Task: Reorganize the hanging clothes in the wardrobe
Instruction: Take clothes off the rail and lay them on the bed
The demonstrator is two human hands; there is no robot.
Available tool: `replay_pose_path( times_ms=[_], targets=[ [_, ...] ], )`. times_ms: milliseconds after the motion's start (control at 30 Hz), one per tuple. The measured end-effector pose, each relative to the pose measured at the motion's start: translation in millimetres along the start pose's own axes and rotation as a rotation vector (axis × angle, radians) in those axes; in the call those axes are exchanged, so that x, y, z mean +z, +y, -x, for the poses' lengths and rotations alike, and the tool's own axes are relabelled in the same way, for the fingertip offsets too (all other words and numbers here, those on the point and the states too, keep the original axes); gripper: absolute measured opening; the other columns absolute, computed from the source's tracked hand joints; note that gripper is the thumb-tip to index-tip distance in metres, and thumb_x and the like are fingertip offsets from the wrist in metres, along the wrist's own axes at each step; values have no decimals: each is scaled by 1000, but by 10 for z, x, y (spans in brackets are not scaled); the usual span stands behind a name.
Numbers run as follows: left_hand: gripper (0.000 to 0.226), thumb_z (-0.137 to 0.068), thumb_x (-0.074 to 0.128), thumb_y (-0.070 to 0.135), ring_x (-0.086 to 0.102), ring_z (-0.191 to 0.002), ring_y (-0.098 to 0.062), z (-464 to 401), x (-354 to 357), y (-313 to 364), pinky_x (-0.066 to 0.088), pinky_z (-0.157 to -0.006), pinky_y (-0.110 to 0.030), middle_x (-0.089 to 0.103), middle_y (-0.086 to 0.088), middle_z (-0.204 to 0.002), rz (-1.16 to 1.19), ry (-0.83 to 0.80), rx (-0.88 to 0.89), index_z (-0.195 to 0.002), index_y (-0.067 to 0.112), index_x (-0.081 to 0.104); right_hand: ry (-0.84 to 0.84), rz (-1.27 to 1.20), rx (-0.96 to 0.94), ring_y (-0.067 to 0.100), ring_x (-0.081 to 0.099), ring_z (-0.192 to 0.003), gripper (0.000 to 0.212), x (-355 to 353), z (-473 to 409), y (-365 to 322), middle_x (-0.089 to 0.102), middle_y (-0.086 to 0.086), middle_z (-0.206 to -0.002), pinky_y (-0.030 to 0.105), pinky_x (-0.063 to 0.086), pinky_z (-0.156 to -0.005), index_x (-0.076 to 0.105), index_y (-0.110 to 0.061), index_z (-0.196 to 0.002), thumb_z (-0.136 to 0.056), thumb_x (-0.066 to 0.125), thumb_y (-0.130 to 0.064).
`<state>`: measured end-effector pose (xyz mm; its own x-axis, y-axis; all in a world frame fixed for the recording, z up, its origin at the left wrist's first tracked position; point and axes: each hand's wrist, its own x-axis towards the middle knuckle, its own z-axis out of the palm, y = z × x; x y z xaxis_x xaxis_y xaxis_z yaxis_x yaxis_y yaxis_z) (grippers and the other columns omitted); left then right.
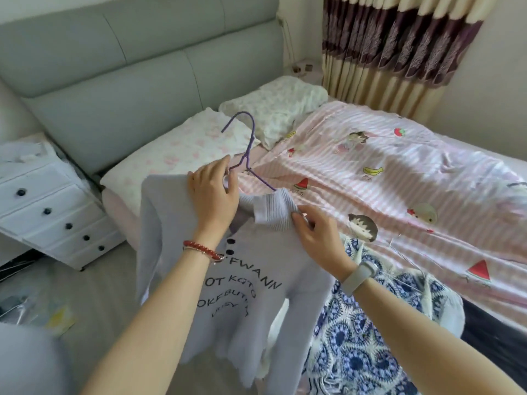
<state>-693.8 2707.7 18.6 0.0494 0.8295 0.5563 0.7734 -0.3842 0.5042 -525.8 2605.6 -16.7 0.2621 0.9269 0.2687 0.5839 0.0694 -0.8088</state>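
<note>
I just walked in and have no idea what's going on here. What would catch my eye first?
In the middle, a pale lilac sweater with black lettering hangs on a purple hanger, held up over the bed's edge. The left hand grips it at the hanger's neck, and the right hand pinches the ribbed collar. Behind lies a pink striped quilt with cartoon prints.

One purple hanger (247,155) is seen, carrying one pale lilac sweater (242,280). Two hands are counted: the left hand (214,195) and the right hand (316,235). Two pillows are laid at the far end of the bed, one pink-patterned (182,155) and one pale (276,106). One blue-and-white patterned garment (365,337) is seen at the near right. One white drawer chest (48,206) is placed at the left.
</note>
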Motion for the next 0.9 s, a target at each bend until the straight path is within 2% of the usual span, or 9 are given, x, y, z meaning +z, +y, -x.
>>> replay_pose_path(
  times_ms=[100, 200, 333, 433, 500, 600, 800, 867, 900],
  targets=[
    [47, -95, 45, 28, 31, -135, -27, -117, 622, -297, 21, -109, -48, 39, -11, -144, -15, -228, -62, -139, 13, 38, 20, 24, 143, 7, 35, -46, 16, 201, -583, 517, 43, -5, -52, 28, 26, -50, 60, -10, -80, -91, 51, -16],
    [56, -96, 36, 40, 12, -142, -24, 102, 1277, -657, 12, -113, -51, 18, -6, -154, -73, -556, -148, -146, 20, 20, 53, 133, 283, 8, 42, -51, 17, 413, -1043, 1174, 48, -5, -57, 24, 29, -48, 62, -9, -88, -92, 49, -20],
    [60, -96, 27, 47, -4, -143, -28, 720, 2080, -1147, 0, -113, -56, -1, -3, -157, -194, -969, -241, -148, 28, 4, -4, 349, 488, 34, 59, -82, 25, 689, -1361, 2181, 65, 16, -87, 32, 36, -63, 62, -10, -104, -93, 44, -25],
    [61, -95, 24, 52, -10, -142, -29, 1198, 2458, -1484, -1, -112, -58, -7, -1, -157, -299, -1139, -259, -147, 30, -2, 8, 473, 565, 37, 59, -85, 25, 851, -1349, 2765, 66, 19, -89, 31, 32, -63, 61, -13, -104, -93, 42, -27],
    [64, -94, 23, 54, -12, -142, -29, 1410, 2602, -1665, 1, -111, -60, -9, -1, -156, -370, -1189, -227, -147, 30, -4, 37, 513, 575, 35, 59, -80, 23, 917, -1323, 3002, 66, 17, -85, 30, 31, -62, 60, -16, -102, -94, 42, -28],
    [66, -91, 16, 61, -16, -141, -28, 1544, 2770, -1841, -6, -107, -61, -13, 0, -156, -446, -1185, -189, -146, 34, -8, -4, 537, 539, 32, 56, -76, 24, 988, -1404, 3232, 65, 17, -85, 32, 34, -61, 57, -16, -104, -95, 39, -29],
    [70, -83, 4, 70, -16, -142, -20, 1464, 2874, -2118, -13, -106, -60, -17, -1, -155, -502, -1101, -216, -143, 38, -15, 5, 426, 509, 33, 55, -84, 22, 1120, -1597, 3373, 62, 17, -86, 35, 36, -66, 60, -12, -98, -94, 41, -24],
    [73, -80, -3, 72, -14, -142, -19, 1431, 2864, -2140, -11, -106, -60, -14, -2, -155, -507, -1120, -206, -143, 37, -15, -99, 515, 517, 35, 52, -94, 21, 1142, -1568, 3386, 57, 18, -92, 35, 34, -69, 59, -11, -93, -93, 41, -21],
    [72, -81, -1, 70, -14, -142, -20, 1428, 2862, -2118, -10, -107, -60, -14, -2, -156, -510, -1135, -206, -143, 36, -14, -184, 624, 532, 35, 48, -102, 21, 1140, -1527, 3387, 55, 19, -103, 37, 35, -74, 58, -11, -98, -93, 41, -21]
  ],
)
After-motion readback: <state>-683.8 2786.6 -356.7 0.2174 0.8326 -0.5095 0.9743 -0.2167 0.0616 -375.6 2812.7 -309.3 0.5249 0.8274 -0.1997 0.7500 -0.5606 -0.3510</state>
